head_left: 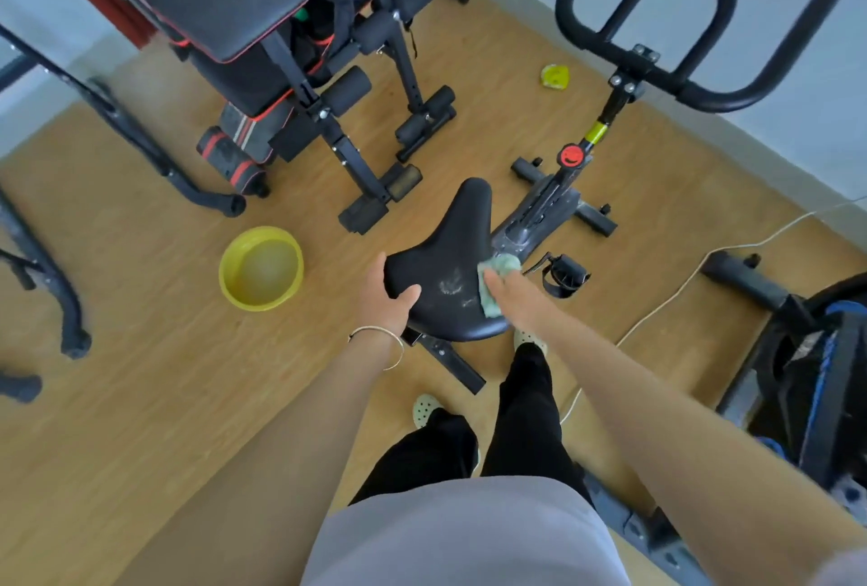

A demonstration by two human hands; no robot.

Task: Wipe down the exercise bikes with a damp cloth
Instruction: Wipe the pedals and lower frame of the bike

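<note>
An exercise bike stands in front of me, its black saddle (450, 257) in the middle of the view with pale smudges on its rear part. My left hand (387, 299) grips the saddle's left rear edge, thumb on top. My right hand (513, 294) presses a light green cloth (495, 278) flat against the saddle's right side. The bike's black handlebars (657, 22) loop at the upper right, above a stem with a red knob (571, 156).
A yellow basin (261, 267) of water sits on the wood floor to the left. A folded black weight bench (262, 45) stands behind it. A yellow-green object (556, 76) lies near the wall. A white cable (680, 289) runs on the right, beside a blue-black machine (816, 374).
</note>
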